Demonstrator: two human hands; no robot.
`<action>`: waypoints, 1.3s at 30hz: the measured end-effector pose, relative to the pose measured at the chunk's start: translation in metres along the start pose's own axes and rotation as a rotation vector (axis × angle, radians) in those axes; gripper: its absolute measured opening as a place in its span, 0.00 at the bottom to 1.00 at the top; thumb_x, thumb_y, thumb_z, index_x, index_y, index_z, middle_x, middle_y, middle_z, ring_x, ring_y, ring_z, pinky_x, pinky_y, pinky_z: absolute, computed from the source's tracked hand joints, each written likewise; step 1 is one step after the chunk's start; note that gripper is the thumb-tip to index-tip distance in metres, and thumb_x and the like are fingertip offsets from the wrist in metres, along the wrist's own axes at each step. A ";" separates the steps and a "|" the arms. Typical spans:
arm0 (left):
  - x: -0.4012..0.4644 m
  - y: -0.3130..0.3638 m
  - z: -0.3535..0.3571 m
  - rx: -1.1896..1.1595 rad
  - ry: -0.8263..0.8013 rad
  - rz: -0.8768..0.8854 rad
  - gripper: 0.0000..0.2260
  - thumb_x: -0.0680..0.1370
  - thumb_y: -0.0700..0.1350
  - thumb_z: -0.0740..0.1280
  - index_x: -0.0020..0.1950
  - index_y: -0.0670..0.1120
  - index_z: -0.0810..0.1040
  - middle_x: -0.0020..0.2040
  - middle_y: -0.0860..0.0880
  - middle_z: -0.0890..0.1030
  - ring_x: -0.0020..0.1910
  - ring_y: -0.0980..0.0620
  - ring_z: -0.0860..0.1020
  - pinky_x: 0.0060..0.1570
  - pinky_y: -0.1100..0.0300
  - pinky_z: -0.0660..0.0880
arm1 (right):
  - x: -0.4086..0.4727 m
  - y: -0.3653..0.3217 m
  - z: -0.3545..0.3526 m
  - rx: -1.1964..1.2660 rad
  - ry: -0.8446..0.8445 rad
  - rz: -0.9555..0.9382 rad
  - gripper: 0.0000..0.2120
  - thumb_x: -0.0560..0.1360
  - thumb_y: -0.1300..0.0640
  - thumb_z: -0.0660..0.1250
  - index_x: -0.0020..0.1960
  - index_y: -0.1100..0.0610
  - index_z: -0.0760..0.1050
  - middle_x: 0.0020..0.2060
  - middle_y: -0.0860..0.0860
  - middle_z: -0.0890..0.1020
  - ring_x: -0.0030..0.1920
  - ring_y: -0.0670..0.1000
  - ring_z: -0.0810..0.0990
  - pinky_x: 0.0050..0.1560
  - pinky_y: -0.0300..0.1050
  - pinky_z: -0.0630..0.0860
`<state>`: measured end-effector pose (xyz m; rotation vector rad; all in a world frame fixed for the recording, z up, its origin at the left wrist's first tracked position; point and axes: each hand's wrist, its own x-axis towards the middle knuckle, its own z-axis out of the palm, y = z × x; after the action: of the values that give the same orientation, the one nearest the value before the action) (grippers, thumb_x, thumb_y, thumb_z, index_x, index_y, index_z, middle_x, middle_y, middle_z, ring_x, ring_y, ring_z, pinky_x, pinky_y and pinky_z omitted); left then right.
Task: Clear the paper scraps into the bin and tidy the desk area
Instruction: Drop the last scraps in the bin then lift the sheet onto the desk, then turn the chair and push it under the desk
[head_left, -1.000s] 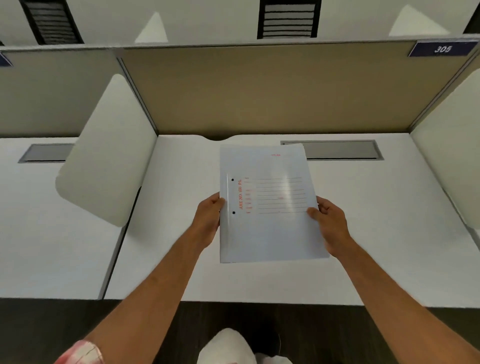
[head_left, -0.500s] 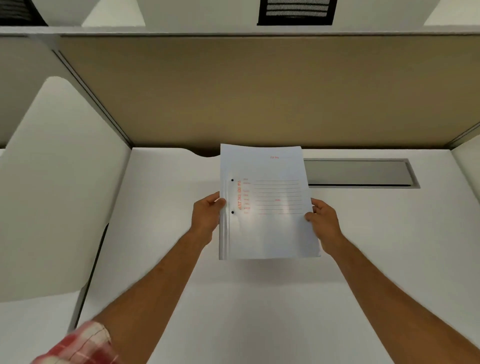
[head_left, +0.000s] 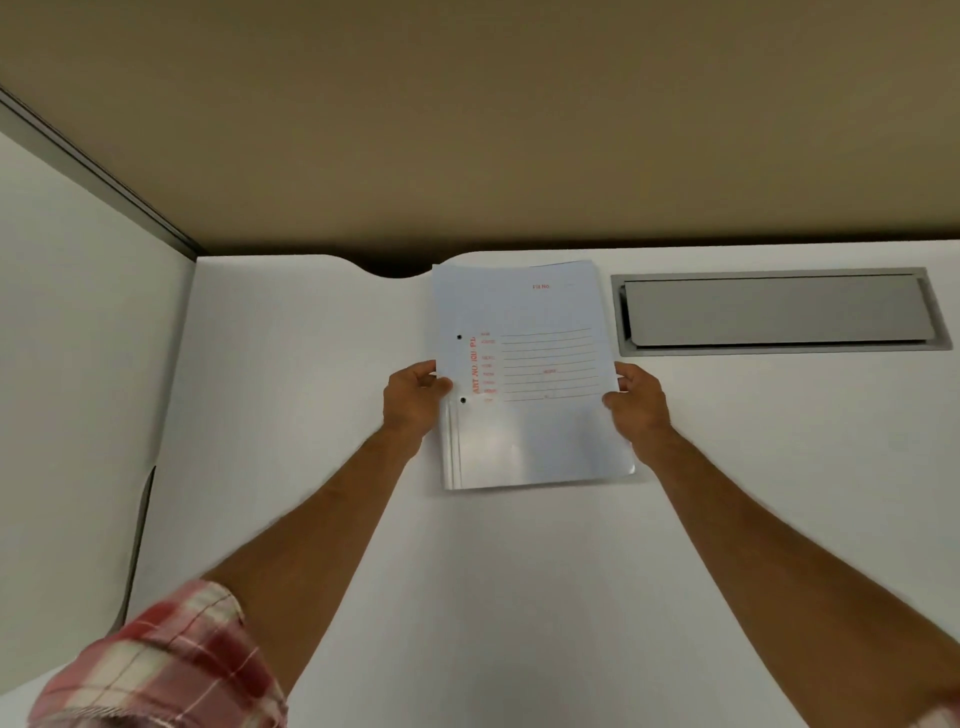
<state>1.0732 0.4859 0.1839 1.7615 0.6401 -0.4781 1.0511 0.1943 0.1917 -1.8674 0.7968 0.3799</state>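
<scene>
A white file folder (head_left: 530, 426) with red print and two punched holes lies low over the white desk (head_left: 519, 597), near its back edge. My left hand (head_left: 413, 397) grips the folder's left edge beside the holes. My right hand (head_left: 636, 402) holds its right edge, thumb on top. The folder's near edge casts a thin shadow on the desk. No paper scraps and no bin are in view.
A grey metal cable flap (head_left: 776, 312) is set into the desk just right of the folder. A tan partition (head_left: 493, 119) runs along the back. A white side divider (head_left: 78, 338) stands at the left. A curved cutout (head_left: 395, 267) notches the desk's back edge.
Both hands carried the folder forward and down toward the desk's back edge. The view has moved in closer, so the floor and neighbouring desks have dropped out of sight.
</scene>
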 end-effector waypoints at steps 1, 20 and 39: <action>-0.003 0.001 0.002 0.019 -0.013 0.003 0.14 0.76 0.37 0.71 0.61 0.46 0.83 0.54 0.49 0.86 0.53 0.48 0.84 0.59 0.49 0.79 | -0.001 0.003 0.001 -0.017 -0.006 -0.005 0.24 0.75 0.73 0.64 0.68 0.58 0.75 0.57 0.56 0.82 0.54 0.55 0.81 0.50 0.41 0.74; -0.286 0.021 0.005 0.036 -0.046 0.184 0.28 0.76 0.44 0.74 0.74 0.45 0.70 0.70 0.46 0.75 0.69 0.46 0.73 0.68 0.46 0.70 | -0.254 0.041 -0.144 0.052 -0.004 -0.250 0.23 0.76 0.58 0.69 0.70 0.49 0.72 0.69 0.45 0.73 0.68 0.52 0.71 0.65 0.50 0.72; -0.589 -0.159 -0.021 0.126 -0.106 0.365 0.25 0.78 0.48 0.71 0.74 0.48 0.69 0.68 0.49 0.77 0.67 0.50 0.74 0.64 0.57 0.69 | -0.561 0.238 -0.223 0.100 0.154 -0.350 0.25 0.76 0.54 0.71 0.72 0.49 0.71 0.71 0.50 0.71 0.71 0.50 0.69 0.68 0.46 0.66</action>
<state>0.5187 0.4347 0.4333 1.9061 0.2085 -0.3609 0.4596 0.1304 0.4498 -1.9125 0.5623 -0.0241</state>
